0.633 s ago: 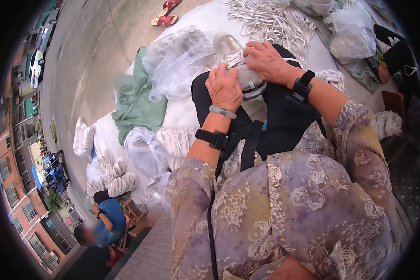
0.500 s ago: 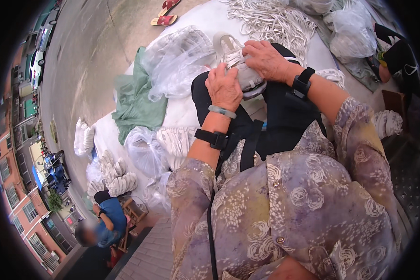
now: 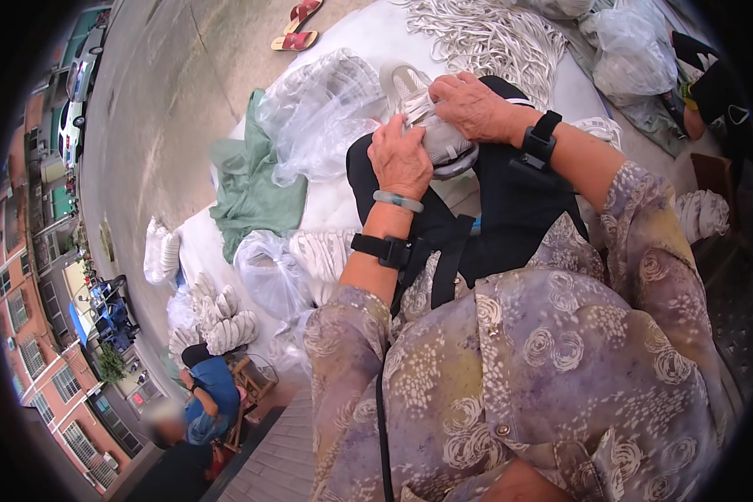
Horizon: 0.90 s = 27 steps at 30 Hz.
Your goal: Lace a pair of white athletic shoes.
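A pale grey and white sneaker [image 3: 445, 144] rests between my knees, over my dark trousers. White laces [image 3: 418, 105] show across its top, between my two hands. My left hand [image 3: 400, 156] is closed at the near left side of the shoe, its fingertips pinched at the lacing. From the right, my right hand [image 3: 472, 107] bends over the shoe with curled fingers, also at the lacing. The fingers partly hide the exact grip on the lace.
Piled white laces [image 3: 485, 42] lie beyond my knees on a white sheet [image 3: 343, 38]. Left are clear plastic bags [image 3: 318, 109], a green cloth [image 3: 259, 180] and bundled laces [image 3: 222, 318]. A person in blue [image 3: 213, 393] sits lower left; another person's dark-clad limb [image 3: 711, 100] shows upper right.
Both hands stay on the sneaker at nearly the same spot; the right fingers have shifted slightly left. The surroundings have moved a little in view.
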Each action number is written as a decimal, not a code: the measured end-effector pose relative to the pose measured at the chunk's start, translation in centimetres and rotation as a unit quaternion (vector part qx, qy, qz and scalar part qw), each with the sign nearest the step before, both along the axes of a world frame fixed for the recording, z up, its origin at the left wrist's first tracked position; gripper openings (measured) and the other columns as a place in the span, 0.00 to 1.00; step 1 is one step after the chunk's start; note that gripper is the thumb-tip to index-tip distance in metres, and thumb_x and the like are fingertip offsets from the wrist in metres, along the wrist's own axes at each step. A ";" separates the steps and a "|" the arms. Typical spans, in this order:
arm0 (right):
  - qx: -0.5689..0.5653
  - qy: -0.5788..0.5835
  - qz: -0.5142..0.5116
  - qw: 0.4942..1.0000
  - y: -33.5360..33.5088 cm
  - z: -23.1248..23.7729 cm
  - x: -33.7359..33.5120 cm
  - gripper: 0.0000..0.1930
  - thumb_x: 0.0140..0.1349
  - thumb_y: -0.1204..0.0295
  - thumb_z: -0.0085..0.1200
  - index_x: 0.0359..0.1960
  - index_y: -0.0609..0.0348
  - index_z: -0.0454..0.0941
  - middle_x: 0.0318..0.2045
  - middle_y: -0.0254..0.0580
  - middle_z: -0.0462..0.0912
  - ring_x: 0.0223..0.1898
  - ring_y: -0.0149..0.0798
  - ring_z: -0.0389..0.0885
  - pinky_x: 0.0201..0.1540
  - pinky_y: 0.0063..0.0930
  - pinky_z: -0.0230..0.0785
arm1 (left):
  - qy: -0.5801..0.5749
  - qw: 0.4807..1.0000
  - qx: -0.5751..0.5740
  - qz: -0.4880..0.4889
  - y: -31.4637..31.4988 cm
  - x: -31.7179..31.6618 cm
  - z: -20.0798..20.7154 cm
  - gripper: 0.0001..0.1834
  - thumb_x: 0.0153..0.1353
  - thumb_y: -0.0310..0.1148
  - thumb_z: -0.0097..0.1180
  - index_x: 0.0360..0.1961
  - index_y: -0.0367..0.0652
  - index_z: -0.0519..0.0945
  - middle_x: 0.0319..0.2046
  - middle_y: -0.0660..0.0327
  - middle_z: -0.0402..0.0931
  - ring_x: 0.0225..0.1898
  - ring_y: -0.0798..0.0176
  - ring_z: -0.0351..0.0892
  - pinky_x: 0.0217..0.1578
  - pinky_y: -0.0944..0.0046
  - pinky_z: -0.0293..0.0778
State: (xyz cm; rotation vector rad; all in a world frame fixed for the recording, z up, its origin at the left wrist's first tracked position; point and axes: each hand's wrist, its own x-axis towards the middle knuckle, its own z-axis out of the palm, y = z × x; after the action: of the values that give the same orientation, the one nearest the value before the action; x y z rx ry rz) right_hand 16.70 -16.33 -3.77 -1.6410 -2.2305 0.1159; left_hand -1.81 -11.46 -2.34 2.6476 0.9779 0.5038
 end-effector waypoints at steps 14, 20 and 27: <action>0.028 0.064 -0.029 0.997 -0.1 -0.3 -0.9 0.05 0.44 0.74 0.49 0.23 0.55 0.77 0.39 0.36 0.69 0.48 0.38 0.65 0.48 0.37 0.54 | -0.021 1.000 -0.020 -0.007 0.2 0.0 -0.1 0.13 0.41 0.23 0.48 0.30 0.45 0.79 0.44 0.54 0.70 0.45 0.48 0.68 0.43 0.53 0.64; -0.009 0.140 -0.007 0.990 0.1 -0.4 -0.8 0.04 0.44 0.74 0.51 0.24 0.54 0.76 0.41 0.35 0.69 0.49 0.39 0.65 0.51 0.40 0.53 | -0.037 0.999 -0.038 -0.010 0.1 0.0 0.1 0.14 0.39 0.21 0.45 0.29 0.43 0.78 0.44 0.53 0.69 0.45 0.47 0.68 0.42 0.53 0.64; 0.027 0.026 -0.013 0.999 -0.4 0.6 -1.4 0.06 0.45 0.74 0.51 0.28 0.57 0.75 0.43 0.37 0.68 0.55 0.40 0.61 0.59 0.50 0.45 | -0.033 0.999 -0.030 0.004 -0.1 0.8 0.1 0.11 0.39 0.21 0.46 0.27 0.42 0.76 0.41 0.53 0.69 0.45 0.48 0.67 0.41 0.52 0.63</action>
State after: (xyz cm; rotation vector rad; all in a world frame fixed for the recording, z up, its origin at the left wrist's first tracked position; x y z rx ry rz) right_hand 15.31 -16.71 -3.17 -1.6182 -2.1537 0.0897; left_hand -1.05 -11.60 -2.22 2.5588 0.9681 0.5497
